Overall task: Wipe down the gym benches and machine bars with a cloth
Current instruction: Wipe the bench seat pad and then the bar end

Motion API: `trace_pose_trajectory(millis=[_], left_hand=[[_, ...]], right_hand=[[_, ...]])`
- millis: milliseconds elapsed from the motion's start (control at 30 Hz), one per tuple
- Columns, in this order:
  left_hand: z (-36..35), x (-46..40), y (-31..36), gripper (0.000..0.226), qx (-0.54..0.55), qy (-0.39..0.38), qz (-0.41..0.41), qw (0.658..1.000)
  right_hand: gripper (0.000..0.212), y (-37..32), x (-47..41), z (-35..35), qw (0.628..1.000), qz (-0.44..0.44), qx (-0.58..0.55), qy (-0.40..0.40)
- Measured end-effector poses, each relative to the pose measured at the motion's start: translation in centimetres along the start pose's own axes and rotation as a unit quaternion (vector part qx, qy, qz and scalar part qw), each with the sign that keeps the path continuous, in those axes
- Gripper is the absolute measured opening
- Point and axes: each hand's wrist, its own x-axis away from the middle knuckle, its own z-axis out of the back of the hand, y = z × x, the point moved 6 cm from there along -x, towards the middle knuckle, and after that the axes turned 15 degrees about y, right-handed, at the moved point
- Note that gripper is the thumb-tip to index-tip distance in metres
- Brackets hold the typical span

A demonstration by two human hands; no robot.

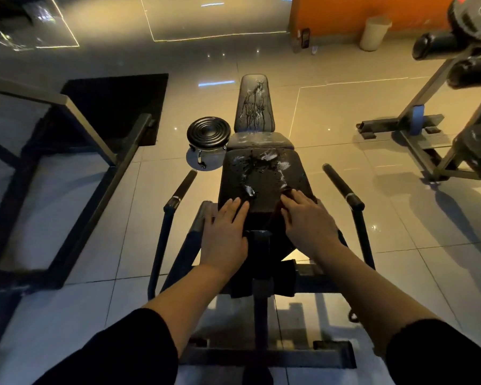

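Note:
A black padded machine stands in front of me, with a near pad [264, 173], a small seat [258, 140] and an upright backrest [254, 104], all streaked with white foam or spray. My left hand [225, 234] lies flat with straight fingers on the near pad's left edge. My right hand [308, 220] presses down on the pad's right side with spread fingers. A dark reddish cloth [287, 193] seems to lie under its fingertips, mostly hidden. Two machine bars with black grips stick out at the left [185, 183] and right [340, 184].
A round black stool [208, 133] stands left of the seat. A dark metal frame [67, 107] and a black floor mat [117, 104] are on the left. A weight rack [428, 112] with plates fills the right side. A white bin [374, 31] stands by the orange wall.

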Motion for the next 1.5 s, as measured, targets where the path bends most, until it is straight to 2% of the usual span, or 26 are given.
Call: trace_pose_trajectory(millis=[100,200,300,400,600,700,833,967,1067,1133,1200,1267,1333,1433,1500], left_hand=[[0.3,-0.2,0.0,0.072,0.0,-0.031,0.013,0.999],[0.6,-0.1,0.3,0.073,-0.006,-0.05,0.03,0.998],[0.6,-0.3,0.3,0.073,-0.006,-0.065,0.032,0.997],[0.3,-0.6,0.0,0.074,-0.005,-0.08,0.024,0.996],[0.6,-1.2,-0.7,0.075,0.018,-0.093,0.0,0.995],[1.1,-1.3,-1.0,0.07,0.037,-0.087,-0.016,0.995],[1.3,-1.5,-1.7,0.07,0.051,-0.088,-0.042,0.994],[1.1,-1.3,-2.0,0.072,0.067,-0.094,-0.048,0.992],[1.1,-1.2,-2.0,0.072,0.076,-0.085,-0.048,0.992],[1.0,-1.1,-2.0,0.07,0.086,-0.068,-0.045,0.993],[1.0,-1.0,-2.0,0.066,0.104,-0.047,-0.041,0.993],[0.8,-0.7,-2.1,0.061,0.135,-0.028,-0.026,0.99],[0.6,-0.4,-2.5,0.053,0.169,0.003,0.008,0.986],[0.5,-0.4,-3.0,0.047,0.17,0.067,0.081,0.98],[0.4,-0.8,-2.7,0.047,0.162,0.067,0.136,0.975]], right_hand=[[0.031,-0.1,-2.8,-0.6,0.998,-0.047,-0.013,-0.038],[0.035,-0.9,-4.6,-1.3,0.996,-0.075,0.021,-0.051],[0.049,-2.3,-2.8,-0.7,0.998,-0.015,0.049,-0.03],[0.05,-1.6,-0.4,0.0,0.999,0.011,0.027,-0.033],[0.046,-0.7,-4.3,-1.4,0.992,-0.109,0.033,-0.06],[0.051,-2.8,-5.1,-2.0,0.993,-0.081,0.04,-0.07],[0.054,-3.7,-2.0,-1.8,0.996,-0.011,0.032,-0.084],[0.052,1.2,-3.2,-1.6,0.985,-0.111,0.067,-0.117],[0.057,1.0,-5.1,-2.4,0.977,-0.159,0.047,-0.136],[0.062,-1.1,-5.1,-2.9,0.982,-0.136,0.043,-0.127],[0.063,-2.9,-4.2,-3.0,0.991,-0.067,0.025,-0.115],[0.061,-2.8,-3.3,-2.4,0.994,-0.002,0.006,-0.113],[0.059,-1.1,-3.6,-2.0,0.994,0.017,0.0,-0.107],[0.059,1.5,-5.1,-2.1,0.995,-0.059,-0.009,-0.084],[0.058,1.1,-5.1,-2.0,0.996,-0.075,-0.006,-0.041]])
